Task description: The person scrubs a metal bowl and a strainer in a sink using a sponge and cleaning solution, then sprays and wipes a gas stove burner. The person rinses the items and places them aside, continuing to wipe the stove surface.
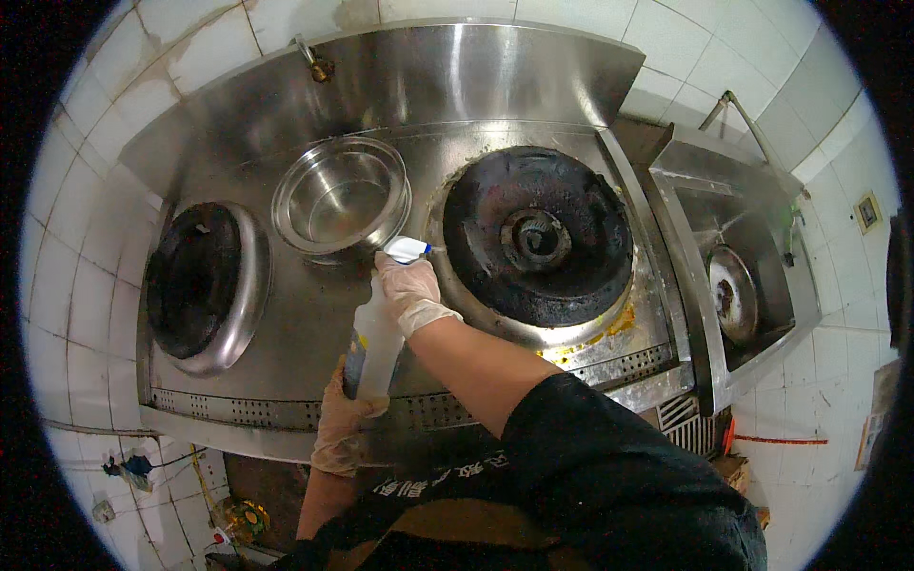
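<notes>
A white plastic spray bottle (376,342) with a label stands out in front of me, its white trigger head (407,250) and blue nozzle turned towards the large blackened wok burner (471,264). My right hand (412,285), in a thin translucent glove, is closed round the neck and trigger. Lower down, my gloved left hand (350,417) supports the bottle near its base. Yellowish residue (621,321) marks the burner's lower right edge. Just beyond the trigger head sits a round stainless steel pot (341,207), with liquid seemingly inside.
A second blackened burner with a steel rim (250,300) is at the left of the steel range. On the back panel is a tap (319,68). To the right, a steel sink (685,285) holds a round metal pan (732,292). A perforated drain strip (235,408) runs along the front.
</notes>
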Demonstrator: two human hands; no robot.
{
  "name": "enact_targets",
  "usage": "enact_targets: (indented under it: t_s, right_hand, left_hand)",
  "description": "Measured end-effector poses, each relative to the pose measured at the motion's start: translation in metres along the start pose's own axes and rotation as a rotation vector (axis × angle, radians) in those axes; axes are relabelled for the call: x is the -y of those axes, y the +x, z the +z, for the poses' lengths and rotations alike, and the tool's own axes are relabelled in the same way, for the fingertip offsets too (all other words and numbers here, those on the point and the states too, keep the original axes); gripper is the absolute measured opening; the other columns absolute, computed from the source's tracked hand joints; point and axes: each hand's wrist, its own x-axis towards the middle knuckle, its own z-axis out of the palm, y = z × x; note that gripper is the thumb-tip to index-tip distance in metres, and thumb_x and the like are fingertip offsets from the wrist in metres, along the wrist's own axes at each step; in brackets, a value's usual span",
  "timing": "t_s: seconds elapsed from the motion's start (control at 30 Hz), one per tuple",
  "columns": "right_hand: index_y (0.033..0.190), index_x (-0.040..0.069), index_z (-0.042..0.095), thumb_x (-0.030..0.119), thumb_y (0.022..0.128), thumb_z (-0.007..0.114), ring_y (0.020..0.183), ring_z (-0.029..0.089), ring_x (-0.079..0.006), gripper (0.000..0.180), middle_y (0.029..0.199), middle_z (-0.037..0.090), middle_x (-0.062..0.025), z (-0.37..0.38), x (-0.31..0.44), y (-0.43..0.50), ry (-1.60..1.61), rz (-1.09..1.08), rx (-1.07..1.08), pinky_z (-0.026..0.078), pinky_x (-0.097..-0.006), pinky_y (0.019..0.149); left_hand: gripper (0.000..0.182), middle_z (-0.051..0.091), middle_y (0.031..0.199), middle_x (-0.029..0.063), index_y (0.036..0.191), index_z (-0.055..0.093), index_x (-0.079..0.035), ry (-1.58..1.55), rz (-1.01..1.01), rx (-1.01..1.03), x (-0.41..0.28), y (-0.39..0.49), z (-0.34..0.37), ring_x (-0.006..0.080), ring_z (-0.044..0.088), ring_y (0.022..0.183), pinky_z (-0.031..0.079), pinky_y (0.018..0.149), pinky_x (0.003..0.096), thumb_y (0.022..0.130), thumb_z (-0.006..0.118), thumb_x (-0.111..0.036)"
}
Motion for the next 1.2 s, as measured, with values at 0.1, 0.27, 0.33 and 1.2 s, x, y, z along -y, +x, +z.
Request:
enact_targets:
  t_s: [0.1, 0.27, 0.33, 1.2]
  right_hand:
    - [0.106, 0.001, 0.058, 0.043, 0.071, 0.067, 0.093, 0.061, -0.0298, 0.056, 0.103, 0.063, -0.015, -0.004, -0.017, -0.009, -0.178, -0.074, -0.065, 0.045, -0.0369, 0.08]
    - [0.104, 0.0, 0.06, 0.048, 0.07, 0.067, 0.094, 0.061, -0.0283, 0.058, 0.101, 0.064, -0.0139, -0.012, -0.047, -0.033, 0.131, 0.042, -0.069, 0.044, -0.0364, 0.081]
    - [0.1, 0.001, 0.062, 0.044, 0.07, 0.067, 0.092, 0.061, -0.0276, 0.053, 0.098, 0.065, -0.0134, -0.013, -0.057, -0.045, 0.26, 0.085, -0.081, 0.044, -0.0367, 0.081]
    - [0.104, 0.004, 0.057, 0.04, 0.076, 0.068, 0.064, 0.056, -0.0147, 0.047, 0.083, 0.06, -0.0056, -0.191, -0.174, -0.076, 0.941, -0.229, -0.251, 0.04, -0.0264, 0.044]
  left_hand:
    - [0.092, 0.054, 0.118, 0.0144, 0.134, 0.033, 0.001, 0.129, -0.058, 0.057, 0.014, -0.006, -0.007, 0.0228, 0.055, 0.104, 0.044, 0.088, 0.0334, 0.051, 0.073, -0.003]
    - [0.096, 0.054, 0.119, 0.0138, 0.134, 0.036, 0.0, 0.2, -0.134, 0.023, 0.023, -0.016, -0.035, 0.0235, 0.054, 0.106, 0.043, 0.09, 0.0329, 0.049, 0.079, -0.007]
    - [0.096, 0.054, 0.119, 0.0132, 0.134, 0.037, -0.001, 0.249, -0.086, 0.044, 0.024, -0.016, -0.043, 0.0234, 0.053, 0.107, 0.042, 0.09, 0.0323, 0.049, 0.081, -0.009]
    - [0.099, 0.038, 0.131, 0.0164, 0.134, 0.037, -0.007, 0.531, 0.261, 0.248, -0.064, -0.069, 0.11, 0.0274, 0.043, 0.119, 0.037, 0.099, 0.0327, 0.047, 0.082, 0.002]
